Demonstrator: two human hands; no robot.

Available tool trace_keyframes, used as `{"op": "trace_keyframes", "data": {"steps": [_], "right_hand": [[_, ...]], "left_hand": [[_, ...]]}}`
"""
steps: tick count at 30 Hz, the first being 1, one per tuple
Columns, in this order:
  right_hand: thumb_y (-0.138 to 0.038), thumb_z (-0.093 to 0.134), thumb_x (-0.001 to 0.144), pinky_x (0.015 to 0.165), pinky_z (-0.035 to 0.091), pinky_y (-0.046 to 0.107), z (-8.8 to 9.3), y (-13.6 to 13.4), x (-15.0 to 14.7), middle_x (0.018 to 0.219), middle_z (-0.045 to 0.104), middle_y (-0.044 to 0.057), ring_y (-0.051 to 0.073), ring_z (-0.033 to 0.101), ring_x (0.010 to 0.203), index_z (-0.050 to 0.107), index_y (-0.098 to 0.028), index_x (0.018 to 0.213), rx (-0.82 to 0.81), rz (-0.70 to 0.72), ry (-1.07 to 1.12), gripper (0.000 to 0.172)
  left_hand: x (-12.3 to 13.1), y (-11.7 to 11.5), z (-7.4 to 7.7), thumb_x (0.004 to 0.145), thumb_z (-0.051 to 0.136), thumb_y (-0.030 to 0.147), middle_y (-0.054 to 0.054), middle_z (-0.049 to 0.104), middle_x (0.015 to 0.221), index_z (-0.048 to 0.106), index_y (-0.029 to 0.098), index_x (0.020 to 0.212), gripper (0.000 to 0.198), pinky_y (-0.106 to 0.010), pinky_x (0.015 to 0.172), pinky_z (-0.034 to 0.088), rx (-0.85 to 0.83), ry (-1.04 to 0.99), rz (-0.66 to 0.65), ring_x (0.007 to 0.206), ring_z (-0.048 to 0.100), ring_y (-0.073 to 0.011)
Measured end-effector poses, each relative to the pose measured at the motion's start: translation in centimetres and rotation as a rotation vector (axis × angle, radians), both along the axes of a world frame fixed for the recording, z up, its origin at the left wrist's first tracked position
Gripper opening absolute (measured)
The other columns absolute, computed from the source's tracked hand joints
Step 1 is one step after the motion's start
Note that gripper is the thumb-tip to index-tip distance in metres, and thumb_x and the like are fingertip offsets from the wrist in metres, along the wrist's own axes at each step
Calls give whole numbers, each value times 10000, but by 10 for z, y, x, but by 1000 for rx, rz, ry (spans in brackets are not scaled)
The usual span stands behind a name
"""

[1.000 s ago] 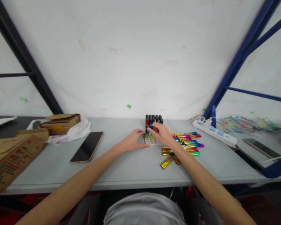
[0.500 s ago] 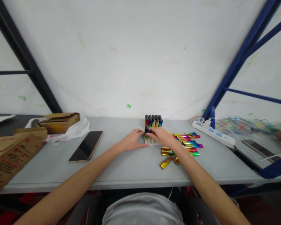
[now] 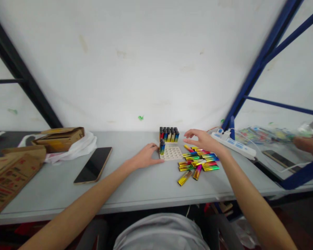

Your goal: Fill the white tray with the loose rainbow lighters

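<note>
My left hand (image 3: 146,156) rests on the table with fingers apart, its fingertips at the left edge of a white tray with a grid of holes (image 3: 172,153). A blue-and-black lighter (image 3: 162,147) stands upright in the tray's left corner, close to those fingertips; another may be behind it. Several black-topped lighters (image 3: 169,134) stand in rows at the back of the tray. Holding nothing, my right hand (image 3: 199,139) hovers to the right of the tray with fingers spread. Just below it lies a heap of shiny multicoloured, flat oblong pieces (image 3: 198,162).
On the left are a phone (image 3: 94,165), a small cardboard box (image 3: 58,139) on a white plastic bag (image 3: 79,147), and a larger carton (image 3: 18,177). A power strip (image 3: 234,144) lies right, beside a blue frame post (image 3: 250,80). Another person's hand (image 3: 309,146) is beyond it.
My right hand has moved from over the tray to its right, leaving the front lighter upright and the holes in view. My left hand has stayed by the tray. The view has shifted slightly.
</note>
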State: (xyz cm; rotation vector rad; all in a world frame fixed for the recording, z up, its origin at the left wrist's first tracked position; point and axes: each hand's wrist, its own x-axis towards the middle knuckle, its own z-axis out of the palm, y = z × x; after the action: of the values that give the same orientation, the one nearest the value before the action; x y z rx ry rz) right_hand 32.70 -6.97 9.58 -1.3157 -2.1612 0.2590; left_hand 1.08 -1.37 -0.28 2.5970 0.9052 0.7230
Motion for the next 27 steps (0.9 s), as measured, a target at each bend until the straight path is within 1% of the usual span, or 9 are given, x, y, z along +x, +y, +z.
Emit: {"op": "trace_keyframes", "data": {"steps": [1, 3, 6, 8, 9, 11, 14, 20, 27], "right_hand": [[-627, 647, 963, 944, 543, 423, 4, -9, 13, 1094, 788, 109, 286, 714, 1000, 788, -224, 1110, 21, -25, -42, 452], [-642, 717, 908, 1112, 493, 491, 0, -29, 35, 1356, 713, 140, 342, 656, 1257, 736, -259, 1325, 46, -64, -162, 566], [-698, 738, 872, 1232, 385, 584, -31, -60, 55, 1672, 458, 157, 414, 449, 1520, 589, -304, 1551, 27, -164, -350, 798], [-746, 742, 843, 1223, 349, 681, -58, -73, 60, 1734, 361, 154, 475, 343, 1576, 511, -346, 1617, -29, -255, -443, 901], [-748, 709, 871, 1220, 343, 695, -70, -76, 61, 1739, 354, 153, 476, 323, 1587, 476, -356, 1640, -61, -280, -460, 894], [-714, 575, 983, 1240, 325, 676, -89, -75, 61, 1723, 393, 144, 428, 348, 1589, 409, -369, 1674, -88, -277, -464, 790], [-635, 448, 1069, 1243, 349, 619, -101, -63, 61, 1667, 480, 139, 379, 448, 1530, 429, -337, 1665, -30, -291, -423, 667], [-528, 458, 1082, 1131, 476, 537, -109, -36, 62, 1441, 646, 195, 357, 611, 1307, 662, -205, 1426, 87, -324, -325, 514], [-483, 569, 1039, 1022, 504, 493, -106, -19, 68, 1184, 752, 163, 321, 695, 1083, 753, -189, 1153, 124, -284, -246, 365]], "left_hand": [[0, 0, 0, 816, 770, 713, -143, 702, 1293, 721, 220, 1228, 644, -464, 1136, 520, -1, 1, 1, 1212, 665, -343], [1, 0, 1, 815, 764, 715, -145, 703, 1296, 723, 216, 1217, 642, -457, 1133, 523, -1, 8, 5, 1209, 668, -344], [0, 1, 3, 819, 766, 692, -146, 703, 1312, 728, 211, 1199, 614, -442, 1143, 514, 5, 5, 2, 1228, 666, -338], [-3, 2, 4, 816, 771, 679, -147, 701, 1323, 733, 215, 1187, 596, -439, 1159, 503, 6, -1, 2, 1243, 664, -337], [-4, 2, 5, 811, 774, 676, -146, 700, 1326, 736, 220, 1182, 589, -439, 1164, 501, 4, -2, 8, 1248, 664, -337], [-7, 4, 6, 806, 777, 674, -142, 698, 1330, 736, 232, 1182, 581, -437, 1166, 503, 2, 0, 23, 1246, 667, -335], [-10, 6, 6, 800, 782, 673, -139, 703, 1323, 737, 231, 1180, 585, -430, 1161, 509, 3, 7, 40, 1230, 678, -334], [-12, 7, 7, 767, 797, 694, -136, 727, 1296, 757, 225, 1135, 597, -431, 1135, 530, 6, 1, 74, 1207, 695, -356], [-11, 7, 8, 799, 765, 695, -153, 717, 1315, 745, 196, 1192, 636, -411, 1147, 524, 25, 65, 90, 1233, 689, -344]]}}
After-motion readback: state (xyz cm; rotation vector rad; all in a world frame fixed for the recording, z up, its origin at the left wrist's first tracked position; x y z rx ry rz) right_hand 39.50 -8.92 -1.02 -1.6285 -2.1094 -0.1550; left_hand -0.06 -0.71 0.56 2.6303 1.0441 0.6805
